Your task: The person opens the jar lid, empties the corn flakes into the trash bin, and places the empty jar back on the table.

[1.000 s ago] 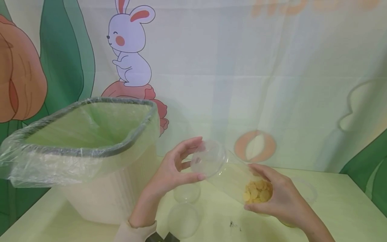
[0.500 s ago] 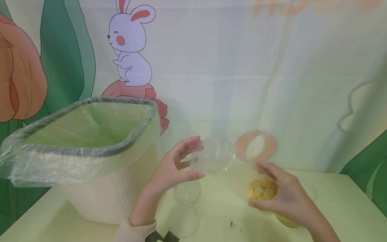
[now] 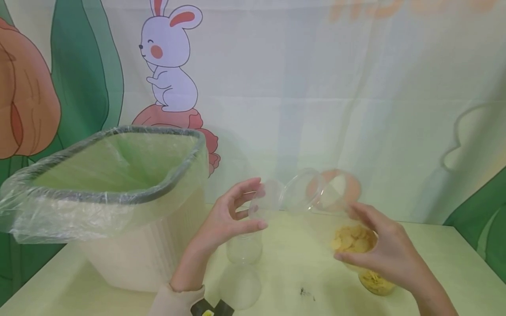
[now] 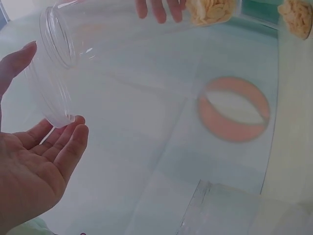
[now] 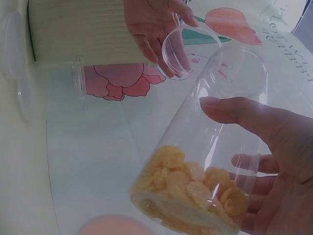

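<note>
My left hand [image 3: 225,219] pinches a clear round lid [image 4: 49,95] between thumb and fingertips. With my right hand [image 3: 389,245] I grip a clear plastic jar [image 5: 188,129] from the side, tilted so its mouth points up and toward the lid. Yellow round flakes [image 5: 195,188] lie in its bottom. The jar's mouth is close to the lid in every view; whether the two touch at an edge I cannot tell. Below my right hand a second container of yellow flakes [image 3: 375,283] stands on the table, partly hidden by the hand.
A large bin [image 3: 146,259] lined with a clear bag stands at the left, its grey rim [image 3: 130,198] high. Under my left hand are a clear jar [image 3: 244,251] and a round clear lid [image 3: 240,287]. Dark specks [image 3: 304,292] mark the table; a printed cloth [image 3: 253,87] hangs behind.
My right hand has moved right with the jar, tipping its mouth further up and away from the lid. The left hand with the lid has stayed almost still. More of the second flake container shows.
</note>
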`<state>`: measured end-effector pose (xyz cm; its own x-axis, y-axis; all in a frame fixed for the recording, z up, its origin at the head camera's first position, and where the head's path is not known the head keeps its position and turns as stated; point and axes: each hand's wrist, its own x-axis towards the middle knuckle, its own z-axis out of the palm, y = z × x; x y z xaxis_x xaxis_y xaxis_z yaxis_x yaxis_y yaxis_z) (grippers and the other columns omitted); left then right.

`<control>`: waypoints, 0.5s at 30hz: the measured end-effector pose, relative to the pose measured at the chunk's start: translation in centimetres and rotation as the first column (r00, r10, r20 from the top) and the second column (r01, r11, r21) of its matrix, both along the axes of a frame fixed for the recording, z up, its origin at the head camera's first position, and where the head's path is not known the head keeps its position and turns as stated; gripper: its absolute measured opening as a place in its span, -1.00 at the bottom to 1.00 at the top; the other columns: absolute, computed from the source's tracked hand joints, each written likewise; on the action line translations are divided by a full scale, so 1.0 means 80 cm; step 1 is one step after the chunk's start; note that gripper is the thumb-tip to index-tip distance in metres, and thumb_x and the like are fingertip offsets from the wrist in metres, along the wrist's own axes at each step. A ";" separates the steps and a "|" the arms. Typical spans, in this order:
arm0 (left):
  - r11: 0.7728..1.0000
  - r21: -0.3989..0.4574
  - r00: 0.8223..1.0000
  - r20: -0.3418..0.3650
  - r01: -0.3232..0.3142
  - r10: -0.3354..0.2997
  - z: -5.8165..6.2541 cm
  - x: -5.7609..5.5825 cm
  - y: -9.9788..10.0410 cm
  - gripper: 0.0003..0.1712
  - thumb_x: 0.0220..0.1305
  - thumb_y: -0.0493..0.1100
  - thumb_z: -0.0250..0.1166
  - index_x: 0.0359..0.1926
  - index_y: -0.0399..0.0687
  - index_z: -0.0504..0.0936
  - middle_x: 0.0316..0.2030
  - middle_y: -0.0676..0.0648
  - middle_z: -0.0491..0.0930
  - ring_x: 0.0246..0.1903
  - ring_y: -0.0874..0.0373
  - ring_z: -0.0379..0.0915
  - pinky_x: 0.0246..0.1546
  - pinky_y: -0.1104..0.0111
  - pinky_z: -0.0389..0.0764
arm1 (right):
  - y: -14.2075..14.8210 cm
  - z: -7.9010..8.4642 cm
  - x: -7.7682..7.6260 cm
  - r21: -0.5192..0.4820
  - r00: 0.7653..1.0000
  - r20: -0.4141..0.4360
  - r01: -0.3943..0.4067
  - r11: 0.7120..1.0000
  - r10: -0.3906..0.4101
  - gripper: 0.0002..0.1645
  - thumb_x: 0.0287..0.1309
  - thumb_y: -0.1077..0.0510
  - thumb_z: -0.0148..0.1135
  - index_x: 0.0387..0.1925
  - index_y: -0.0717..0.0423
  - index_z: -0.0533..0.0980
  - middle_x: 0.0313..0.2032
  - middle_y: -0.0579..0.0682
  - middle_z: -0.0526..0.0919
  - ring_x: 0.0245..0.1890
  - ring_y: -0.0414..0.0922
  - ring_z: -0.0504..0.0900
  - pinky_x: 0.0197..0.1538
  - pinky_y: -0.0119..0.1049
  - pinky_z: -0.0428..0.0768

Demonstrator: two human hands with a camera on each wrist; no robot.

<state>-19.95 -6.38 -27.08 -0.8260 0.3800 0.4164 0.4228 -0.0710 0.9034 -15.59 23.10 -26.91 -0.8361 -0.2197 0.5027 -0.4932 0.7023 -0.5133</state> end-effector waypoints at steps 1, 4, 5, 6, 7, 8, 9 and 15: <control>1.000 -0.004 1.000 0.004 -0.002 0.002 0.000 -0.001 0.000 -0.13 -0.11 -0.24 0.45 0.26 -0.12 0.25 0.18 -0.11 0.34 0.19 0.06 0.23 0.14 0.13 0.33 | 0.001 0.000 0.000 -0.001 1.000 0.000 0.002 1.000 -0.002 0.07 -0.52 0.04 0.61 0.16 0.20 0.32 -0.01 0.20 0.55 -0.01 0.14 0.52 0.02 -0.33 0.48; 1.000 -0.017 1.000 0.017 -0.008 0.008 -0.002 -0.002 0.000 -0.13 -0.10 -0.24 0.44 0.26 -0.09 0.25 0.18 -0.09 0.34 0.19 0.08 0.24 0.14 0.12 0.33 | 0.004 0.002 -0.001 -0.008 1.000 0.009 0.009 1.000 -0.009 0.08 -0.50 0.04 0.60 0.17 0.21 0.30 0.00 0.22 0.54 0.00 0.17 0.50 0.02 -0.19 0.48; 1.000 -0.020 1.000 0.020 -0.008 0.008 -0.002 -0.002 0.000 -0.14 -0.10 -0.24 0.44 0.26 -0.09 0.26 0.19 -0.08 0.34 0.19 0.08 0.24 0.14 0.12 0.32 | 0.006 0.002 -0.001 -0.004 1.000 0.014 0.018 1.000 -0.018 0.08 -0.49 0.03 0.60 0.18 0.20 0.30 0.00 0.21 0.54 0.00 0.18 0.50 0.01 -0.16 0.49; 1.000 -0.024 1.000 0.024 -0.007 0.007 -0.003 -0.003 0.000 -0.14 -0.10 -0.24 0.44 0.26 -0.08 0.26 0.19 -0.08 0.34 0.19 0.08 0.24 0.14 0.12 0.32 | 0.007 0.003 -0.001 -0.003 1.000 0.020 0.024 1.000 -0.024 0.08 -0.48 0.02 0.59 0.19 0.19 0.29 0.01 0.20 0.53 0.01 0.17 0.50 0.00 -0.15 0.49; 1.000 -0.027 1.000 0.026 -0.005 0.006 -0.003 -0.003 0.000 -0.14 -0.10 -0.24 0.44 0.27 -0.08 0.25 0.19 -0.07 0.34 0.19 0.09 0.23 0.14 0.13 0.32 | 0.008 0.004 -0.001 -0.009 0.999 0.025 0.024 1.000 -0.024 0.08 -0.47 0.02 0.59 0.19 0.19 0.29 0.01 0.20 0.53 0.01 0.17 0.49 0.00 -0.15 0.49; 1.000 -0.031 1.000 0.026 -0.003 0.004 -0.003 -0.003 0.001 -0.14 -0.10 -0.24 0.44 0.27 -0.08 0.25 0.20 -0.07 0.33 0.20 0.09 0.23 0.15 0.14 0.32 | 0.009 0.004 -0.001 -0.014 0.999 0.027 0.024 1.000 -0.024 0.08 -0.47 0.02 0.59 0.19 0.19 0.28 0.02 0.20 0.53 0.02 0.17 0.48 0.01 -0.16 0.48; 0.999 -0.037 1.000 0.025 -0.002 0.003 -0.004 -0.004 0.001 -0.14 -0.09 -0.23 0.44 0.27 -0.08 0.25 0.20 -0.06 0.33 0.20 0.09 0.23 0.15 0.14 0.31 | 0.009 0.005 -0.001 -0.015 0.999 0.030 0.027 1.000 -0.027 0.08 -0.46 0.01 0.58 0.19 0.18 0.28 0.02 0.19 0.53 0.02 0.16 0.48 0.01 -0.29 0.49; 0.996 -0.091 0.999 0.051 -0.005 0.010 -0.011 -0.008 0.006 -0.15 -0.09 -0.26 0.43 0.26 0.01 0.27 0.17 -0.03 0.36 0.18 0.14 0.25 0.15 0.14 0.32 | 0.012 0.006 0.001 -0.026 0.999 0.027 0.030 0.999 -0.030 0.06 -0.45 -0.01 0.58 0.19 0.14 0.30 0.00 0.14 0.54 0.02 0.11 0.49 -0.09 -0.76 0.27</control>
